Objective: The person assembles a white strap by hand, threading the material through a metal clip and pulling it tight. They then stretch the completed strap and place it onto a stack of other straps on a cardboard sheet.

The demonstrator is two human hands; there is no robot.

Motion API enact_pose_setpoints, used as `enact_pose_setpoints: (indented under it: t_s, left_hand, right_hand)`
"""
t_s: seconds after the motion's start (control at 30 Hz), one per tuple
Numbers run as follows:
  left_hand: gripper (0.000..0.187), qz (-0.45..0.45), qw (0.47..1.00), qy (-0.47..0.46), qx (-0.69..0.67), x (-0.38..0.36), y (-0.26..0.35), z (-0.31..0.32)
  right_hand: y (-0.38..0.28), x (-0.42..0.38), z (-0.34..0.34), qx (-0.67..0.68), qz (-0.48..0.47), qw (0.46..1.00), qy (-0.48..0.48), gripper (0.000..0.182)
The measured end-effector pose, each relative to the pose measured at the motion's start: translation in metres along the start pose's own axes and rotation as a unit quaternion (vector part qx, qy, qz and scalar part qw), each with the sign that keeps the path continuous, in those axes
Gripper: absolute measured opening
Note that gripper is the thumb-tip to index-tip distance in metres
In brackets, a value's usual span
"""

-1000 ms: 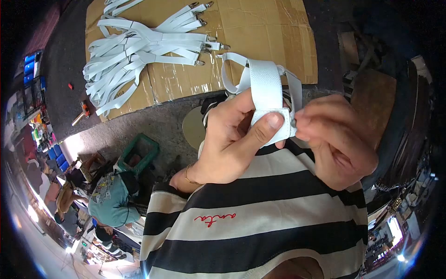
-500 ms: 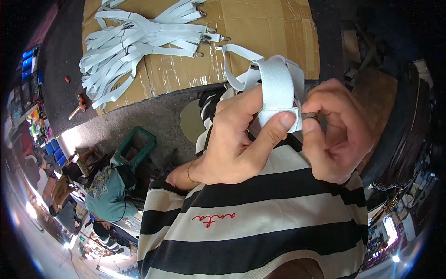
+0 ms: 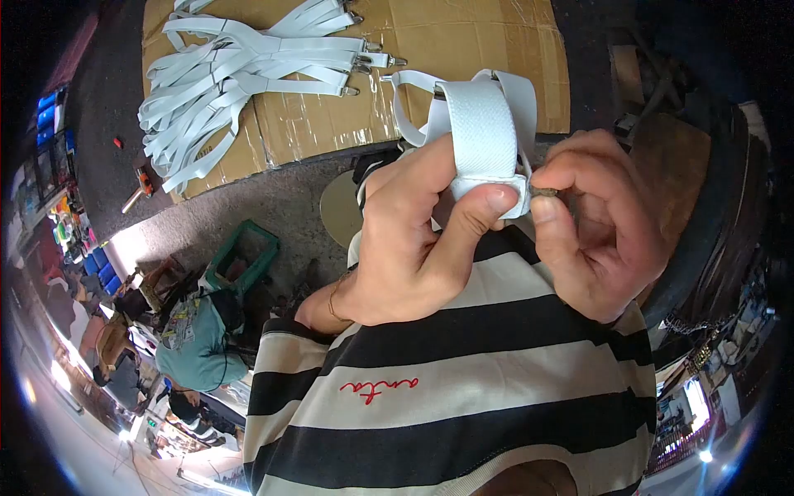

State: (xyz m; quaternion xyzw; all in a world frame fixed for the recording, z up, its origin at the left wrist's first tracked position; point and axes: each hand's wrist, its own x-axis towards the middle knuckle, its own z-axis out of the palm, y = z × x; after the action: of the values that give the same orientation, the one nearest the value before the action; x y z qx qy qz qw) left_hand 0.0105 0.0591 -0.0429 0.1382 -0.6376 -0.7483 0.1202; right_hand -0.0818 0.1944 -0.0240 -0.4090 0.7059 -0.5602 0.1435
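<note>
My left hand grips a wide white elastic strap with the thumb pressed on its folded lower end. The strap loops up and back over the hand, with narrower white bands trailing behind it. My right hand pinches a small dark metal piece between thumb and forefinger, right against the strap's folded end. Both hands are held above my black and cream striped shirt.
A flattened cardboard sheet lies on the dark floor ahead, with a pile of several white elastic straps with metal clips on its left part. A green crate and seated people are at the lower left. A small tool lies on the floor.
My right hand opened its pinch from the strap's edge and now holds the small metal piece at the fold. The strap and both hands rose slightly.
</note>
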Motion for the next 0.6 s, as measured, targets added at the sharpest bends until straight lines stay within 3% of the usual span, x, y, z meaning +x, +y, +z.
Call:
enact_pose_setpoints:
  t_s: [0.13,0.23,0.37,0.43,0.6]
  left_hand:
    - [0.009,0.048,0.998,0.018,0.042,0.002,-0.001,0.000]
    - [0.010,0.037,0.997,0.025,0.068,0.002,0.000,0.001]
    - [0.010,0.050,0.993,0.030,0.102,0.000,0.000,-0.001]
    - [0.022,-0.060,0.993,-0.027,0.094,-0.004,0.007,-0.004]
    - [0.022,-0.134,0.990,-0.036,0.028,-0.005,0.003,-0.001]
  right_hand:
    - [0.003,0.001,0.004,-0.016,-0.018,0.999,0.020,0.018]
    - [0.007,0.003,0.005,-0.078,-0.068,0.995,0.004,0.018]
    - [0.015,0.000,0.012,-0.136,-0.119,0.982,0.061,0.017]
    - [0.018,-0.001,0.014,-0.146,-0.127,0.978,0.075,0.017]
    - [0.021,-0.005,0.005,-0.138,-0.133,0.981,0.034,0.019]
